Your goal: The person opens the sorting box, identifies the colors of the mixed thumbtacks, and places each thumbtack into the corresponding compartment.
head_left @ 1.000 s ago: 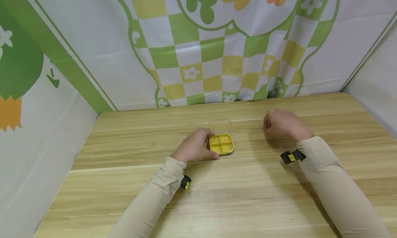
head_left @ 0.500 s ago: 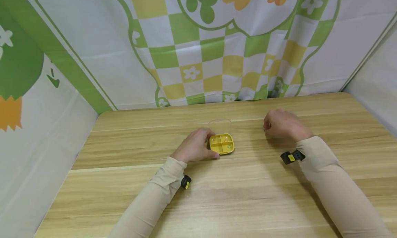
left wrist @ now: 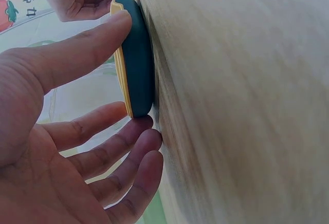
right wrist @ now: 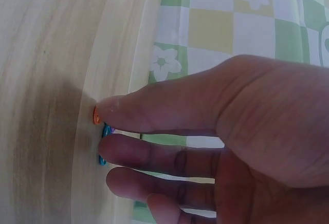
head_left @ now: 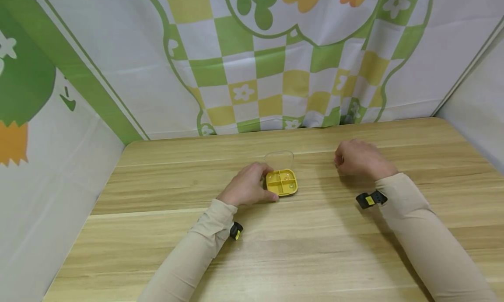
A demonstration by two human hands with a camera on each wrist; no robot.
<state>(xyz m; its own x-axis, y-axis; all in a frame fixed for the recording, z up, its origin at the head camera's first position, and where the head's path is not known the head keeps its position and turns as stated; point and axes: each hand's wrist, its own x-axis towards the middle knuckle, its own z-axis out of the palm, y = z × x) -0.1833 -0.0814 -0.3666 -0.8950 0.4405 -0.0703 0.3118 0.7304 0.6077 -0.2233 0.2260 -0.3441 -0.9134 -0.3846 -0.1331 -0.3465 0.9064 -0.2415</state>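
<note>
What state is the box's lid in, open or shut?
Open: in the head view, the clear lid extends back beyond the yellow box, whose four compartments lie uncovered.

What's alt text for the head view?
A person's left hand grips an open yellow four-compartment case on a wooden table, clear lid behind it, small pieces in its right-side compartments. The right hand is low over the table, farther right. Behind hangs a checked cloth.

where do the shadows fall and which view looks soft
Head view: soft shadow on the table beside the right sleeve; right wrist view: dark patch of shadow beyond the fingers; left wrist view: the table's grain looks smeared.
</note>
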